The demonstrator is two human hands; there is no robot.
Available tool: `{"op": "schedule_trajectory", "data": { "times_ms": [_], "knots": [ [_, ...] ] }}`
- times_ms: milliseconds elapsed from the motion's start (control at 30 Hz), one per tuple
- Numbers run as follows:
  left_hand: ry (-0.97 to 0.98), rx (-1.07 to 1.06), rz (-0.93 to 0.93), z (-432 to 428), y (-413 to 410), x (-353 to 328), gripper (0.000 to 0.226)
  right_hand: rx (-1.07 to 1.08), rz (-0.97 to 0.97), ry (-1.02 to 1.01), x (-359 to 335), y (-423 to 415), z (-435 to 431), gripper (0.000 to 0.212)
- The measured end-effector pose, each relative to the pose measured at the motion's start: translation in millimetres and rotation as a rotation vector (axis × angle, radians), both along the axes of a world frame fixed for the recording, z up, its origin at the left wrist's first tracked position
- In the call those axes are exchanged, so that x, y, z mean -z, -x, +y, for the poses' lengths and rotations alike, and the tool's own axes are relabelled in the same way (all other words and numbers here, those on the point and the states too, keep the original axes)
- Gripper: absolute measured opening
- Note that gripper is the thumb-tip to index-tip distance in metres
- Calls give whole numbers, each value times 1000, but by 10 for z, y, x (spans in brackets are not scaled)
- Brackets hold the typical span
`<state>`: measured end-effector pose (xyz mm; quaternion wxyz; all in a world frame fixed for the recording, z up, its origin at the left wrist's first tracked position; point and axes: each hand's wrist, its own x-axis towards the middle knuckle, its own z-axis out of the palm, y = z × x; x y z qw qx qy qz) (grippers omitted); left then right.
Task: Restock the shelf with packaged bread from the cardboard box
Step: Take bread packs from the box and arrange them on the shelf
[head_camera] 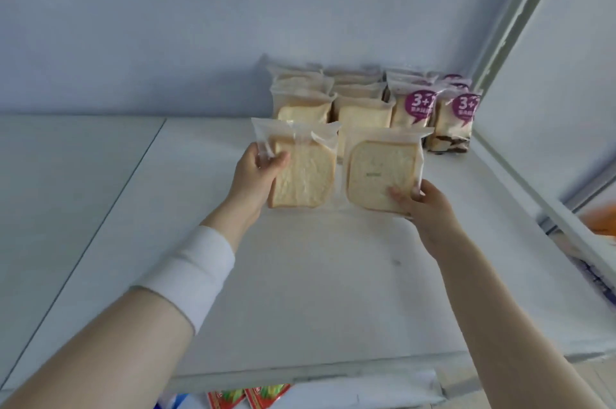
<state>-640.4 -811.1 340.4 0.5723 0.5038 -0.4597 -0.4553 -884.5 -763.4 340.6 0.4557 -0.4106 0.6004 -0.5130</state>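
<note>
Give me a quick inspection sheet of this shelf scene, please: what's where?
Surface: white shelf, seam at left.
Job's things: left bread pack and right bread pack held upright; plain bread rows and purple-label packs stand back right.
Clutter: nothing seen.
Hands: left hand grips its pack's top corner; right hand pinches its pack's lower corner.
Cables: nothing seen.
Surroundings: pale wall, shelf upright at right, red packets below.

Glossy clear plastic wraps the bread packs (381,171), the shelf (316,292) looks smooth matt white, the wristband (193,272) soft cloth
</note>
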Motion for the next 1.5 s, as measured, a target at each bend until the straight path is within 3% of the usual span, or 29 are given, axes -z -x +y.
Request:
{"op": "schedule_trajectory", "data": {
  "times_ms": [167, 233, 433, 533, 667, 733, 800, 867, 967, 1133, 1233, 1500],
  "knots": [
    [19, -142, -87, -657, 162, 165, 18, 4, 137, -2, 249, 46, -809, 31],
    [56, -200, -164, -808, 192, 202, 24, 33, 212, 13, 339, 61, -980, 45],
    [126, -284, -184, -1000, 281, 307, 30, 222, 344, 51, 459, -35, -1071, 42],
    [136, -313, -317, -1004, 288, 321, 38, 269, 468, 71, 442, -138, -1006, 39],
    [99, -379, -517, -806, 320, 184, 74, 182, 744, -30, 324, -196, -831, 64],
    [185, -399, -697, -576, 303, 99, 76, 148, 843, -33, 248, -193, -597, 76],
    [450, -263, -958, -319, 317, 74, 62, 151, 995, -65, 206, -166, -258, 76],
    [679, 29, -1266, -92, 452, 84, 49, 155, 1179, -138, 200, -110, 139, 72],
    [716, 367, -1571, 372, 854, 66, 50, 143, 1351, -249, 189, 34, 780, 65],
    [844, 681, -1588, 1377, 1829, -46, 32, 289, 1377, -407, 192, 602, 2035, 55],
    [879, 827, -1584, 2085, 2499, 45, 35, 338, 1335, -594, 351, 1031, 2886, 49],
    [680, 1352, -1713, 3842, 3996, 1306, 41, 310, 995, -1137, 1591, 1836, 5150, 37]
  ]
}}
